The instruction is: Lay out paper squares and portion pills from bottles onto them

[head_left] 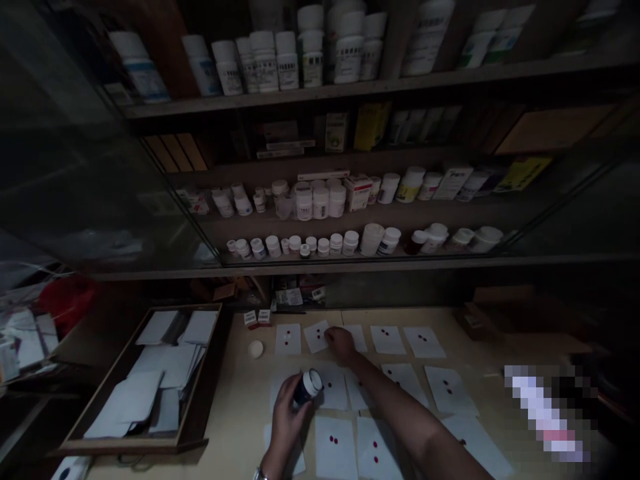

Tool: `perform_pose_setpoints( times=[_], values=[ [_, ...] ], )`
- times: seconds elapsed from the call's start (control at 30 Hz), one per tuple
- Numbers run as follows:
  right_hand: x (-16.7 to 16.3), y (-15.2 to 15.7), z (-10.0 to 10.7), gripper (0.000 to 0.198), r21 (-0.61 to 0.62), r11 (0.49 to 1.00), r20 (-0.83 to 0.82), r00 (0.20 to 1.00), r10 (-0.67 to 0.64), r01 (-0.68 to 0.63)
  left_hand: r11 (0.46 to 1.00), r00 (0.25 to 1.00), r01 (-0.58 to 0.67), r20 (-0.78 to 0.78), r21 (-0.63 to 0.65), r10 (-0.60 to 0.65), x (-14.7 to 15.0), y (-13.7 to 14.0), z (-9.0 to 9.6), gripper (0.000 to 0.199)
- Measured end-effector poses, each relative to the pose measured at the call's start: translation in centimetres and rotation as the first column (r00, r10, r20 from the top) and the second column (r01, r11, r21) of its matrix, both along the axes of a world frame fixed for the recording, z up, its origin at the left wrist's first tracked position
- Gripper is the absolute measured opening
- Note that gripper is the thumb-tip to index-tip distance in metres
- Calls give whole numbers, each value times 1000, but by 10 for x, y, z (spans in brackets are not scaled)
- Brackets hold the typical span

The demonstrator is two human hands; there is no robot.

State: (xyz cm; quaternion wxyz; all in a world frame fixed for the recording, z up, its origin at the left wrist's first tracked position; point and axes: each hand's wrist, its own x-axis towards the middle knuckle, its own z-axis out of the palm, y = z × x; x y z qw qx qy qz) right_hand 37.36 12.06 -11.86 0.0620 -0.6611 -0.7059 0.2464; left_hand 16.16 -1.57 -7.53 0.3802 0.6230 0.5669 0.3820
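the left hand wraps its grip round the dark bottle, tilted above the counter; the right hand bends over papers, its grip's contents untellable. a low-brushing right forearm could scatter loose red pills.

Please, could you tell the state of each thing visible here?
Dark bottle: open, tilted, held in left hand
Round white lid: lying on table
Paper sheets: unfolded, flat
Red pills: loose, on paper sheets
Right hand: over paper sheets, grip unclear
Shelf bottles: upright, capped
Wooden tray: open-topped, holding white papers
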Motion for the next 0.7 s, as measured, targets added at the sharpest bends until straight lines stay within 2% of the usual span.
perform_pose_setpoints(
  times=[0.2,0.3,0.37,0.43,0.5,0.57,0.63,0.7],
  values=[
    [-9,-8,-4,25,8,999,-41,999,-35,36,1000,1000,5,-5,-24,-5,0,3,0,49],
    [-12,-11,1,25,22,996,-57,995,-84,86,999,999,24,-22,-33,-25,-1,4,3,50],
    [-12,-18,11,27,45,987,-133,980,-145,152,999,999,39,-30,-32,-39,-2,6,5,50],
    [-12,-34,25,28,80,975,-302,937,-174,207,998,998,54,-31,-20,-54,-3,9,7,50],
    [-10,-58,40,25,127,974,-490,866,-102,186,997,997,73,-27,7,-73,-5,13,8,50],
    [-7,-85,54,21,176,980,-590,807,33,89,993,994,110,-23,42,-109,-5,15,10,50],
    [-3,-108,67,20,181,983,-619,778,106,10,980,983,185,-28,67,-183,-3,17,13,49],
    [4,-121,79,19,154,985,-588,794,151,-73,958,961,277,-47,78,-274,0,17,16,48]
  ],
)
